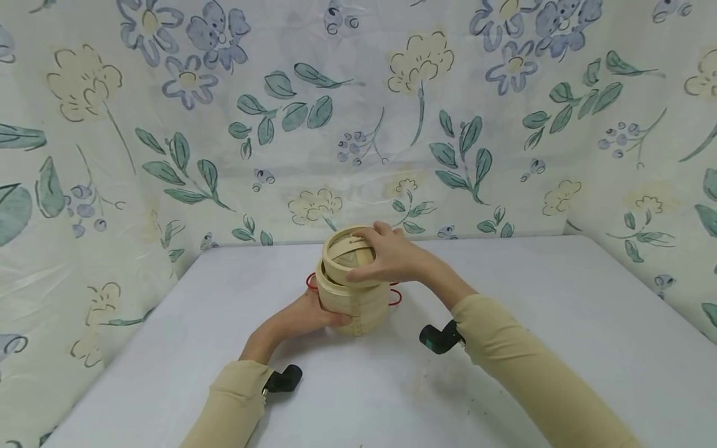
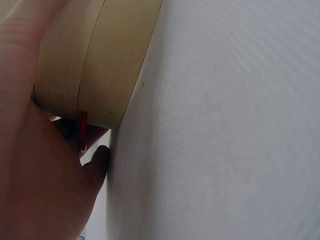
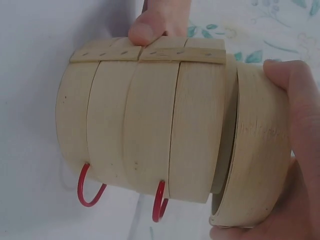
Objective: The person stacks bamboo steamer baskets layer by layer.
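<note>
Steamer [image 1: 354, 305]: stacked bamboo tiers with red handles [image 3: 89, 186], mid-table [image 1: 560, 323], near the floral backdrop [image 1: 358, 112].
Lid [image 1: 348, 256]: tilted, partly off the top tier; contents hidden.
My right hand [image 1: 392, 255]: grasping the lid's rim.
My left hand [image 1: 308, 314]: curled around the lower tiers.

A plain white cloth-covered desk [image 1: 560, 323] fills the view, and a glossy floral-printed backdrop sheet [image 1: 358, 124] with blue and cream flowers and green leaves wraps behind and both sides.
</note>
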The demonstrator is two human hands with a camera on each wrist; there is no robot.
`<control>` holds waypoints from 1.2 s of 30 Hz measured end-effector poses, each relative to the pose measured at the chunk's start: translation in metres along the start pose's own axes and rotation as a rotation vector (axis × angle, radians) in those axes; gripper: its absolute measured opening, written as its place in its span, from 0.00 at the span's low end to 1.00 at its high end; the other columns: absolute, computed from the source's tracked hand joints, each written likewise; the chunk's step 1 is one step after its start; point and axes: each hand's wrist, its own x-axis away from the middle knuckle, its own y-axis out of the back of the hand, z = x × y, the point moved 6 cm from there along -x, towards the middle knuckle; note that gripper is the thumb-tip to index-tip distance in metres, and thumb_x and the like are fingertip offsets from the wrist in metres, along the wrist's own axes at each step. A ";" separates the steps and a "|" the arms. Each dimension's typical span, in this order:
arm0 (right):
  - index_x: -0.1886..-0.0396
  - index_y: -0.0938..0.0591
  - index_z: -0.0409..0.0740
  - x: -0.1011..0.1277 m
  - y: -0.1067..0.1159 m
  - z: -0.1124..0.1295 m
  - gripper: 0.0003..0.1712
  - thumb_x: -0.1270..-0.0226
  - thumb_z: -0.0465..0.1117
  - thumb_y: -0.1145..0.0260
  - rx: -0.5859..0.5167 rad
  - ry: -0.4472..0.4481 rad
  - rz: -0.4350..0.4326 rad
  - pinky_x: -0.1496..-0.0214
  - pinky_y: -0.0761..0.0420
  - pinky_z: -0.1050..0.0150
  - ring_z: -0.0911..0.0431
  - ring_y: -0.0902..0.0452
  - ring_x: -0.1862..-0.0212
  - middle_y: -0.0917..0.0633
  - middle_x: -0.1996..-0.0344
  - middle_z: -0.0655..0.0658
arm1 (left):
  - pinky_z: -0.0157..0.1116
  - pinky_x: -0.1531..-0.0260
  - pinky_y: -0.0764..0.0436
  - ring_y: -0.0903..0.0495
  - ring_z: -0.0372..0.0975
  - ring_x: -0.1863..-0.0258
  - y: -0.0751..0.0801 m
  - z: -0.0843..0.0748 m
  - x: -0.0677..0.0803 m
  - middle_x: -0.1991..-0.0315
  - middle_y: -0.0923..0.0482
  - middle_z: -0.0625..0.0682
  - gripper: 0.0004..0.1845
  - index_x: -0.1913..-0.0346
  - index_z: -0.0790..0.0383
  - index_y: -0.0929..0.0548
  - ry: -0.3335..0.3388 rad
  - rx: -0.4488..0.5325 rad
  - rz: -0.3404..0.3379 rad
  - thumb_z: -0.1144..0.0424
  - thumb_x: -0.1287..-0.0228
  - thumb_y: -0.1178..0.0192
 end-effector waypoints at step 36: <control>0.27 0.35 0.59 0.005 -0.017 0.021 0.50 0.49 0.67 0.31 0.000 -0.080 -0.064 0.51 0.22 0.47 0.42 0.38 0.40 0.36 0.33 0.42 | 0.47 0.33 0.37 0.29 0.39 0.37 0.002 0.002 0.003 0.36 0.28 0.44 0.46 0.29 0.45 0.42 0.018 0.031 -0.012 0.57 0.47 0.26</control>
